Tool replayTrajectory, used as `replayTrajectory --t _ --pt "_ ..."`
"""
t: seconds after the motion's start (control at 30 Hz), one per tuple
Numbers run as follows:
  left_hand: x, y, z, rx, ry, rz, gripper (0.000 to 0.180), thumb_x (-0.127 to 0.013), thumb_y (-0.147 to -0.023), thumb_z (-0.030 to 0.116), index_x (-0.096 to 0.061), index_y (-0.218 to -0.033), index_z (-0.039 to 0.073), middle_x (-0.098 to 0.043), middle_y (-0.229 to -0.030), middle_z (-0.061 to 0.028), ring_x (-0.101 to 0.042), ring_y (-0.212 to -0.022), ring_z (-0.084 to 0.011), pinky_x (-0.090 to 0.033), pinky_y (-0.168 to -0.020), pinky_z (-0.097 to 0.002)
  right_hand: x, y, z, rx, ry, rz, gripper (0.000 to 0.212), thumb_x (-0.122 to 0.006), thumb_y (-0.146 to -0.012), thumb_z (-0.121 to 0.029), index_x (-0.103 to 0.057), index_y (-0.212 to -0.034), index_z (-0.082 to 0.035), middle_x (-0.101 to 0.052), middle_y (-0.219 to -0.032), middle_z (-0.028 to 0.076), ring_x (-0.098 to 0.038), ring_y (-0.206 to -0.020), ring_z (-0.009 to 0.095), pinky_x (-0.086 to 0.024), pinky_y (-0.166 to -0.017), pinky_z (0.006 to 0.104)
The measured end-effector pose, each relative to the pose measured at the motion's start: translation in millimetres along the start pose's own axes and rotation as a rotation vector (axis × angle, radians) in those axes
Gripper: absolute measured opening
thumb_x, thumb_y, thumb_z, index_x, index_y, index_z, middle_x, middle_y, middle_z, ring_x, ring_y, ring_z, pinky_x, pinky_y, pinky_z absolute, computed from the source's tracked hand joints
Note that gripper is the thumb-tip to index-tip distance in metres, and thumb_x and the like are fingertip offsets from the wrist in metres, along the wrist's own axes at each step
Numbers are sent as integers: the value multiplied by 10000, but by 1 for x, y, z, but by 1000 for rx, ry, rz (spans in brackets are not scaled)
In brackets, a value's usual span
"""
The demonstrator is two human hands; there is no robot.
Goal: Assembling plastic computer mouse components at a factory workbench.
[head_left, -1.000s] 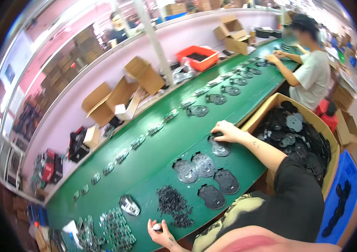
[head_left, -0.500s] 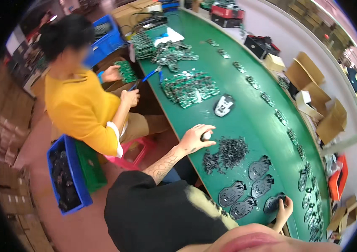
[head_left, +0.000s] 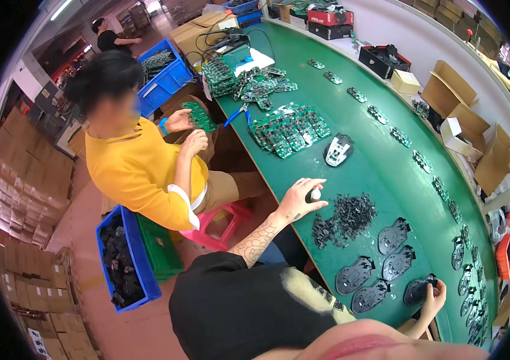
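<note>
My left hand [head_left: 300,201] is over the green bench, left of a pile of small black plastic parts [head_left: 354,217]. Its thumb and fingers curl around a small white bottle [head_left: 316,194], mostly hidden by the hand. At the bench's near right, my right hand [head_left: 436,298] grips the edge of a black mouse base shell [head_left: 417,290], fingertips on its rim. Several like shells lie close by, among them one black shell [head_left: 394,236] at the back of the group. Beyond my left hand rests a black-and-white mouse-shaped piece [head_left: 339,150].
A co-worker in yellow [head_left: 138,171] sits at left holding a green circuit board [head_left: 199,117]. Circuit board panels [head_left: 288,130] and blue-handled pliers [head_left: 240,114] lie ahead. A row of small boards [head_left: 400,137] runs along the bench's far side. A blue crate [head_left: 147,293] stands on the floor.
The whole view has shifted, so the scene sits farther right. My hands keep nearly the same places over the bench. The co-worker's right hand has come closer to the circuit board.
</note>
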State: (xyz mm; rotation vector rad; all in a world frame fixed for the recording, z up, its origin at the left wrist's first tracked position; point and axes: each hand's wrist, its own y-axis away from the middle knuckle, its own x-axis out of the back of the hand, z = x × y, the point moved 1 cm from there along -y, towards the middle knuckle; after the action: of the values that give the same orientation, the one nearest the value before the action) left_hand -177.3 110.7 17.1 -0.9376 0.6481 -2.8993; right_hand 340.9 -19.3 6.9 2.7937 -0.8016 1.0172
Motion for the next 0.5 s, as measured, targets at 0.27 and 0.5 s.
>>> replayTrajectory --t 0.27,0.5 --pt "4 6 -3 -27 -27 30 528 -775 -735 261 -567 -1185 80 -610 -989 -72 -573 -958 -243 -461 -857 -357 -4 8 -11 -22 -4 1 308 -673 -825 -93 -583 -1101 12 -622 -954 67 -573 -725 116 -476 -677 257" --pt "-1 5 -11 -50 -34 122 334 -800 -716 167 -644 -995 68 -587 -901 -58 -579 -845 -202 -476 -722 -306 -3 10 5 -48 -69 -10 313 -692 -800 -58 -590 -1090 -2 -590 -970 31 -537 -760 96 -458 -696 238"
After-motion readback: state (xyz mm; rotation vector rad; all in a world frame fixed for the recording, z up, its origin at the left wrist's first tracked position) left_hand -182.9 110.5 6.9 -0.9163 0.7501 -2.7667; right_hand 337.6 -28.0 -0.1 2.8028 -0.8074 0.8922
